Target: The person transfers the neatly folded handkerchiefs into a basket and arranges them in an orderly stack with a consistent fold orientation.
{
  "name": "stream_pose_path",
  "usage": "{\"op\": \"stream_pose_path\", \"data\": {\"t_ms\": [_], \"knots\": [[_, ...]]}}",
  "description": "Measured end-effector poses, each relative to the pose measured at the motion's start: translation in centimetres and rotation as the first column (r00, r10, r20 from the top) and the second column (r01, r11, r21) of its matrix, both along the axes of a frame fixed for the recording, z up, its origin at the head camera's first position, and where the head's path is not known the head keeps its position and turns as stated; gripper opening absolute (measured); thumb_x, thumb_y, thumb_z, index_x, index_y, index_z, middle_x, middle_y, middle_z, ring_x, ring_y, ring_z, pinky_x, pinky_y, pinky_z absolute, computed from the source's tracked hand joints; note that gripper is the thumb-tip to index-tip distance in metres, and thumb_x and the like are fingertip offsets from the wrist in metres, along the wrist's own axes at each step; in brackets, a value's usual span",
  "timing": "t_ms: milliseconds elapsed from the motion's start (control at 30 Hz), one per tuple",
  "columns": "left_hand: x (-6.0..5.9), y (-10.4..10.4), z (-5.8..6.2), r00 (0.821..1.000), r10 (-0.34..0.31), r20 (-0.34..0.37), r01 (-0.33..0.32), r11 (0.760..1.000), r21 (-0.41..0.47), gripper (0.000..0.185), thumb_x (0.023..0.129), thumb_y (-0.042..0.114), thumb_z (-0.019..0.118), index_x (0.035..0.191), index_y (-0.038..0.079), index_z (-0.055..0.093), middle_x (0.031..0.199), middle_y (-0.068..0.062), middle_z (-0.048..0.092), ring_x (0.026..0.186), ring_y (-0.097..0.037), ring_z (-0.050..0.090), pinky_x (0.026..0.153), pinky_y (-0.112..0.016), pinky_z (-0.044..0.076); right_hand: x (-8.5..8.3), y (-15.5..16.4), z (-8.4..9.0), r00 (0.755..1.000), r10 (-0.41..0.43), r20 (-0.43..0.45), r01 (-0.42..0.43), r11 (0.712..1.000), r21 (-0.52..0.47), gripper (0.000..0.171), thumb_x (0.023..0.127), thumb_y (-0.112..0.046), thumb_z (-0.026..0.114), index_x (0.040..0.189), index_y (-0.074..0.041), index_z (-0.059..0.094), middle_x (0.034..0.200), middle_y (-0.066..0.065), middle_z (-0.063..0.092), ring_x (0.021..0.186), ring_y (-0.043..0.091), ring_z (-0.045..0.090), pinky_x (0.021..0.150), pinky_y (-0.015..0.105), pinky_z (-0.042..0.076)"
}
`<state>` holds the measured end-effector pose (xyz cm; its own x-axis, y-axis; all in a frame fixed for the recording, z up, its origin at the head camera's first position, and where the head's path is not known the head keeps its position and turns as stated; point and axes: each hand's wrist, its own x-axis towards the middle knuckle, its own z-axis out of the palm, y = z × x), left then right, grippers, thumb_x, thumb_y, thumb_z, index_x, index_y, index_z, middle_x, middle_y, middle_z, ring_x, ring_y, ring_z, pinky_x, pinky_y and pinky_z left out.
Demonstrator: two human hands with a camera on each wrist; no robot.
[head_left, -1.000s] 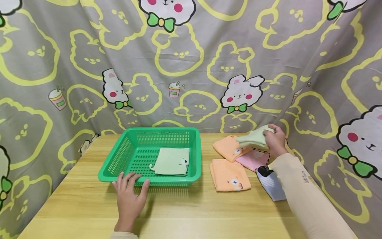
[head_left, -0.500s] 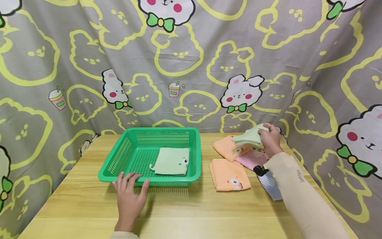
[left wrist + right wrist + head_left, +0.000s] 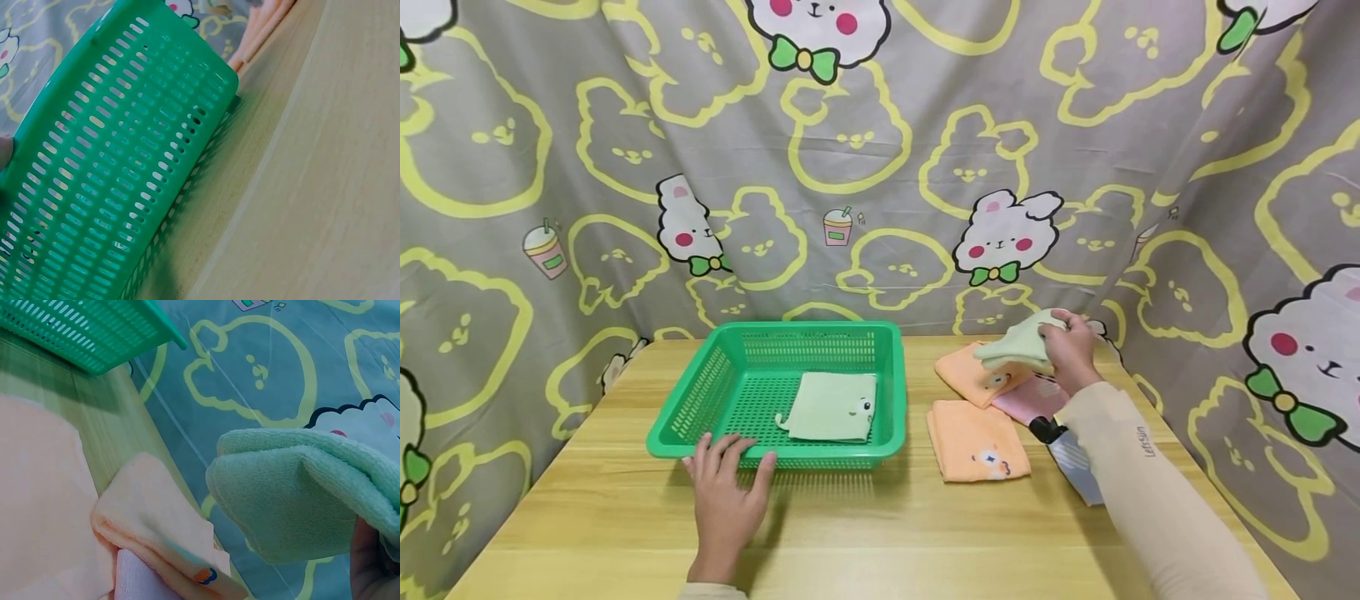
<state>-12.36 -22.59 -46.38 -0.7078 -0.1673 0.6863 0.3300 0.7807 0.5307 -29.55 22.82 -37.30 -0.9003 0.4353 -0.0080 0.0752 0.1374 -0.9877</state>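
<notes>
A folded light-green towel (image 3: 1018, 340) is pinched in my right hand (image 3: 1071, 352), lifted over the back orange towel (image 3: 968, 372) and a pink towel (image 3: 1030, 400). In the right wrist view, the thumb presses on the folded green towel (image 3: 287, 500), whose layers hang to the left. My left hand (image 3: 726, 504) rests with spread fingers on the front rim of a green plastic basket (image 3: 850, 451). Inside the basket, toward its right side, lies another folded light-green towel (image 3: 831, 404) with a small face and a loop.
A second orange towel (image 3: 977, 442) lies nearer the front. A blue-grey towel (image 3: 1075, 467) is partly covered by the right sleeve. All stand on a wooden table (image 3: 850, 533), with a patterned curtain (image 3: 880, 167) behind and at both sides.
My right hand has moved a little to the left with the green towel. The left hand and the basket have stayed in place.
</notes>
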Motion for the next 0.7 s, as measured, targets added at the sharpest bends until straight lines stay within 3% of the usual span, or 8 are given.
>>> {"op": "stream_pose_path", "data": {"t_ms": [200,367,400,467,600,700], "knots": [[0.12,0.03,0.19,1.0,0.001,-0.019,-0.001,1.0,-0.007,0.032,0.085,0.022,0.072,0.104,-0.003,0.065,0.118,-0.027,0.055,0.129,-0.057,0.028,0.105,-0.072,-0.002,0.12,-0.42,0.29,1.0,0.02,0.005,-0.02,1.0,-0.016,0.052,0.094,-0.012,0.052,0.144,-0.005,0.041,0.152,0.016,0.027,0.127,0.026,0.039,0.094,0.028,0.041],[0.21,0.11,0.26,1.0,-0.002,-0.019,0.002,1.0,-0.007,0.032,0.086,0.023,0.072,0.104,-0.002,0.065,0.118,-0.026,0.055,0.13,-0.057,0.028,0.104,-0.073,-0.002,0.03,-0.63,0.3,1.0,0.024,-0.005,-0.024,0.999,-0.023,0.05,0.094,-0.01,0.053,0.142,-0.004,0.043,0.16,0.013,-0.006,0.135,0.023,0.027,0.096,0.028,0.04],[0.2,0.13,0.25,1.0,-0.004,-0.019,0.004,1.0,-0.005,0.032,0.086,0.023,0.071,0.104,-0.002,0.065,0.118,-0.026,0.055,0.13,-0.056,0.028,0.104,-0.073,-0.002,0.03,-0.67,0.32,1.0,0.025,-0.009,-0.025,0.999,-0.023,0.049,0.094,-0.01,0.054,0.141,-0.003,0.043,0.161,0.012,-0.006,0.136,0.023,0.027,0.097,0.028,0.04],[0.18,0.14,0.25,1.0,-0.005,-0.019,0.005,1.0,-0.003,0.031,0.086,0.023,0.071,0.105,-0.002,0.065,0.118,-0.026,0.055,0.131,-0.056,0.027,0.104,-0.073,-0.002,-0.04,-0.75,0.34,1.0,0.026,-0.016,-0.027,0.999,-0.026,0.049,0.093,-0.009,0.054,0.141,-0.003,0.043,0.161,0.013,0.0,0.135,0.023,0.03,0.097,0.028,0.04],[0.16,0.17,0.26,1.0,-0.005,-0.025,0.005,1.0,0.001,0.031,0.086,0.022,0.072,0.105,-0.002,0.065,0.118,-0.026,0.055,0.132,-0.055,0.027,0.104,-0.073,-0.002,-0.14,-0.91,0.36,0.999,0.032,-0.026,-0.033,0.999,-0.029,0.049,0.093,-0.009,0.054,0.141,-0.004,0.043,0.152,0.015,0.03,0.127,0.025,0.041,0.093,0.027,0.043],[0.16,0.19,0.28,1.0,-0.005,-0.028,0.005,1.0,-0.001,0.032,0.086,0.023,0.071,0.105,-0.002,0.065,0.118,-0.025,0.056,0.131,-0.055,0.027,0.104,-0.073,-0.002,-0.08,-0.95,0.41,0.999,0.045,-0.018,-0.046,0.998,-0.034,0.05,0.094,-0.01,0.053,0.142,-0.005,0.042,0.149,0.015,0.033,0.125,0.025,0.043,0.091,0.025,0.044]]}}
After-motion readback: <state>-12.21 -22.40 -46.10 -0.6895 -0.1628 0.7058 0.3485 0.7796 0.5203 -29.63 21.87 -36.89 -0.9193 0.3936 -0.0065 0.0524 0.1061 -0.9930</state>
